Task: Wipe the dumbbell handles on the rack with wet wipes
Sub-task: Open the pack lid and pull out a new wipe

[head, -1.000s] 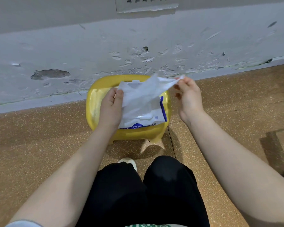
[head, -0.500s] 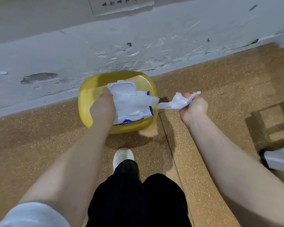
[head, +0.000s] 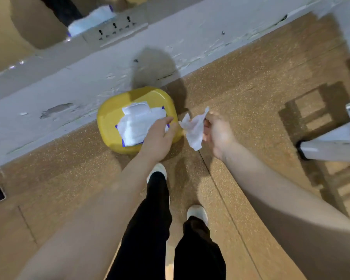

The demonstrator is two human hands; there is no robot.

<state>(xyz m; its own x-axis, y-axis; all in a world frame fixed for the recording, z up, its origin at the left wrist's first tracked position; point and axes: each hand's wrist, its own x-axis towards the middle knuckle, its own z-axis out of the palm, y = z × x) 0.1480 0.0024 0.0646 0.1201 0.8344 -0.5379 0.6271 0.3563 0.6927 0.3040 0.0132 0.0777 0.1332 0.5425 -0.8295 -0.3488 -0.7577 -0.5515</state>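
Item: crumpled white wet wipe point(head: 194, 129), free of its pack, pinched in the right hand point(head: 218, 134), fingers curled round its edge
Item: white-and-blue soft wipe pack point(head: 139, 124), lying on a round yellow plastic stool point(head: 109, 122) by the wall; left hand point(head: 158, 136) above its near corner, fingers relaxed, contact not clear through the blur
Item: white metal rack leg point(head: 329, 146), right edge; dumbbell handles out of sight
Step, as judged: fetching a wipe; wiping not begun
Next calls for: turning right to the rack, spreading the wipe round a handle
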